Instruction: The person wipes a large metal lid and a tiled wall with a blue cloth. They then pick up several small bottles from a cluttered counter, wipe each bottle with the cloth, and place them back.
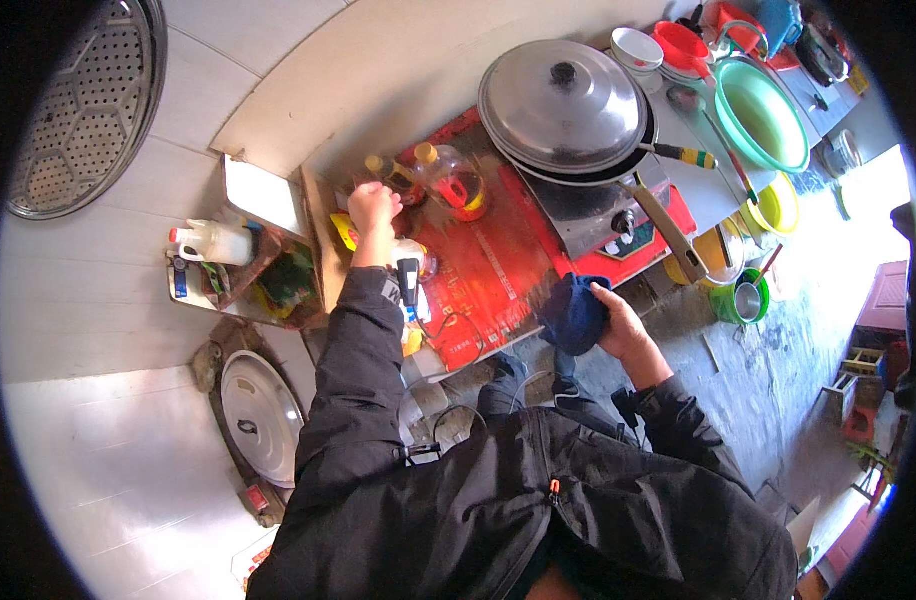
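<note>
My right hand (625,330) grips a bunched dark blue cloth (575,313) just off the front edge of the red-covered counter (495,289). At the counter's left end my left hand (374,210) reaches over several bottles; its fingers are curled, and whether they hold anything cannot be told. Right of it stands a clear plastic bottle with a yellow cap (452,184), and behind it a darker bottle (390,177). Beyond the cloth, a wok with a domed metal lid (564,112) rests on a gas stove (578,217).
A ladle (717,139), a mint-green basin (762,116) and stacked bowls (638,51) lie right of the wok. A green bucket (739,300) stands on the floor. On the left are an open wooden box (319,240) and a large pot lid (261,420).
</note>
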`<state>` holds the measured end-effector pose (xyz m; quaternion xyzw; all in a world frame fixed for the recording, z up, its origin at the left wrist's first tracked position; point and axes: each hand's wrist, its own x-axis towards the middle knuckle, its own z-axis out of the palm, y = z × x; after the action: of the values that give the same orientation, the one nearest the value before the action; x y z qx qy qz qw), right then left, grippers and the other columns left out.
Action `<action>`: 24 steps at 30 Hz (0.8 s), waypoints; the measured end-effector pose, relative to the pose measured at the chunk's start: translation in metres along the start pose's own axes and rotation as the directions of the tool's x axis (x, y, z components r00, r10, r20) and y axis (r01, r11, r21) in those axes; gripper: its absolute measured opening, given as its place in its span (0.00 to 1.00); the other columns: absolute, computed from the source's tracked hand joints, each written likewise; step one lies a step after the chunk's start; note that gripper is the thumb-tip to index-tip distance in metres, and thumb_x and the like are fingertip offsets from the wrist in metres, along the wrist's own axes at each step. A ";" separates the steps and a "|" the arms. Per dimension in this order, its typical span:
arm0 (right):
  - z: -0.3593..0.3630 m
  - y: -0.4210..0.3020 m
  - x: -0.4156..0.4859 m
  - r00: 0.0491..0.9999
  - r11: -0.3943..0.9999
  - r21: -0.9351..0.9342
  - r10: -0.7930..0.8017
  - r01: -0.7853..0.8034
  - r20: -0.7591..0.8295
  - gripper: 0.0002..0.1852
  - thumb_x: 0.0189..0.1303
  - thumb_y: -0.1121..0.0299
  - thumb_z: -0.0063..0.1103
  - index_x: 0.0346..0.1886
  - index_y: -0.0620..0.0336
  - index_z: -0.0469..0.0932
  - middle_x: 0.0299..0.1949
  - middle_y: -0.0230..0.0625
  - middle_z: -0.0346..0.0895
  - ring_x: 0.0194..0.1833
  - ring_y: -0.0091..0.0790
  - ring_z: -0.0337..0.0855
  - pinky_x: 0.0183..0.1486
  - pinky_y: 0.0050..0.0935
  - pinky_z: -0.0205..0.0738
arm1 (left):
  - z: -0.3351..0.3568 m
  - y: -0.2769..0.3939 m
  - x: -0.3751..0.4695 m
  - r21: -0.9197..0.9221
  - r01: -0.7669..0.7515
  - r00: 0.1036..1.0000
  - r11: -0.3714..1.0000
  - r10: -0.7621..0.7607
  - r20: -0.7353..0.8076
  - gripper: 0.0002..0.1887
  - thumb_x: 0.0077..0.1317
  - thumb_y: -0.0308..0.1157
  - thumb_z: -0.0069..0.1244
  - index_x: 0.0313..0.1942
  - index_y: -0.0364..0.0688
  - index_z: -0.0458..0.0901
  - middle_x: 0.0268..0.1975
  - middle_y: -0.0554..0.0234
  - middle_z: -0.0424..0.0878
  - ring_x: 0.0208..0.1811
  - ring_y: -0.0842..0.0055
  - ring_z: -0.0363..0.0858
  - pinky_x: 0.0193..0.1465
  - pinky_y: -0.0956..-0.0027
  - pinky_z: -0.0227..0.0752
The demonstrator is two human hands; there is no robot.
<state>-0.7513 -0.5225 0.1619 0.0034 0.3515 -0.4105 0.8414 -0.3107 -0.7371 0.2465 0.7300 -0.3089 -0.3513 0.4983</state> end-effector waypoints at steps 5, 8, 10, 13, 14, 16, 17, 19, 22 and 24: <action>0.000 -0.002 -0.024 0.994 0.999 0.004 -0.047 0.047 0.098 0.30 0.66 0.68 0.62 0.72 0.65 0.76 0.69 0.48 0.82 0.69 0.48 0.83 0.78 0.54 0.70 | -0.051 0.001 -0.030 0.458 -0.335 0.939 0.823 0.328 0.098 0.17 0.73 0.33 0.60 0.58 0.37 0.87 0.48 0.49 0.93 0.47 0.59 0.94 0.51 0.58 0.88; 0.004 -0.003 -0.029 0.965 0.990 -0.032 -0.128 0.139 0.228 0.34 0.64 0.71 0.63 0.75 0.66 0.72 0.69 0.48 0.82 0.69 0.50 0.83 0.79 0.55 0.69 | -0.077 -0.010 -0.066 0.836 -0.334 0.910 0.435 0.380 0.166 0.20 0.73 0.42 0.60 0.59 0.42 0.87 0.52 0.47 0.92 0.54 0.53 0.91 0.57 0.53 0.83; 0.008 -0.002 -0.029 0.979 0.987 -0.068 -0.134 0.145 0.155 0.33 0.65 0.72 0.62 0.75 0.65 0.73 0.69 0.48 0.82 0.69 0.49 0.84 0.78 0.55 0.71 | -0.089 -0.021 -0.083 0.903 -0.339 0.913 0.263 0.323 0.249 0.22 0.72 0.47 0.61 0.59 0.45 0.87 0.53 0.45 0.91 0.57 0.50 0.89 0.58 0.49 0.82; 0.014 -0.002 -0.026 0.989 0.988 -0.084 -0.121 0.128 0.085 0.30 0.68 0.73 0.62 0.74 0.65 0.73 0.68 0.47 0.83 0.66 0.48 0.86 0.75 0.54 0.76 | -0.086 -0.041 -0.086 0.802 -0.440 0.891 0.403 0.311 0.331 0.19 0.69 0.40 0.64 0.57 0.43 0.87 0.50 0.44 0.91 0.54 0.49 0.89 0.57 0.49 0.82; 0.016 -0.001 -0.025 0.995 0.991 -0.085 -0.100 0.101 0.027 0.29 0.69 0.73 0.61 0.74 0.64 0.73 0.68 0.47 0.83 0.65 0.47 0.86 0.74 0.54 0.78 | -0.086 -0.048 -0.085 0.768 -0.462 0.881 0.443 0.323 0.344 0.18 0.68 0.38 0.66 0.56 0.42 0.87 0.49 0.44 0.91 0.54 0.48 0.89 0.57 0.49 0.82; 0.020 0.000 -0.023 0.996 0.988 -0.123 -0.087 0.088 0.010 0.26 0.71 0.75 0.57 0.72 0.66 0.74 0.67 0.48 0.83 0.64 0.48 0.86 0.72 0.52 0.79 | -0.082 -0.058 -0.084 0.741 -0.461 0.881 0.489 0.349 0.319 0.18 0.66 0.34 0.68 0.54 0.41 0.87 0.49 0.44 0.91 0.53 0.49 0.89 0.57 0.50 0.81; 0.022 0.001 -0.023 0.996 0.989 -0.123 -0.081 0.083 0.022 0.24 0.73 0.76 0.54 0.72 0.66 0.75 0.66 0.48 0.83 0.64 0.49 0.86 0.71 0.52 0.80 | -0.082 -0.061 -0.084 0.715 -0.480 0.870 0.507 0.377 0.317 0.17 0.66 0.33 0.68 0.53 0.40 0.87 0.49 0.44 0.91 0.53 0.49 0.89 0.57 0.51 0.81; 0.027 0.003 -0.022 0.996 0.988 -0.122 -0.093 0.093 0.009 0.24 0.72 0.77 0.55 0.71 0.66 0.75 0.65 0.48 0.84 0.63 0.50 0.87 0.70 0.53 0.80 | -0.080 -0.060 -0.090 0.704 -0.500 0.857 0.504 0.403 0.321 0.16 0.65 0.30 0.68 0.52 0.39 0.86 0.48 0.44 0.91 0.52 0.49 0.89 0.57 0.51 0.81; 0.036 0.003 -0.022 0.991 0.987 -0.098 -0.120 0.125 0.061 0.25 0.72 0.77 0.54 0.71 0.66 0.75 0.65 0.49 0.84 0.63 0.51 0.88 0.70 0.53 0.81 | -0.075 -0.042 -0.106 0.649 -0.587 0.802 0.484 0.459 0.383 0.15 0.65 0.27 0.66 0.51 0.39 0.86 0.48 0.45 0.90 0.52 0.49 0.89 0.56 0.52 0.81; 0.043 0.003 -0.022 0.988 0.983 -0.115 -0.138 0.146 0.074 0.25 0.72 0.78 0.54 0.72 0.66 0.75 0.66 0.50 0.84 0.63 0.51 0.88 0.70 0.54 0.81 | -0.071 -0.028 -0.127 0.577 -0.675 0.735 0.460 0.491 0.468 0.14 0.65 0.25 0.65 0.51 0.39 0.85 0.48 0.45 0.88 0.52 0.49 0.88 0.55 0.53 0.81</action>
<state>-0.7328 -0.5180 0.2062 -0.0857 0.3468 -0.4476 0.8198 -0.3205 -0.5904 0.2639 0.6637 -0.7083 -0.0919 0.2221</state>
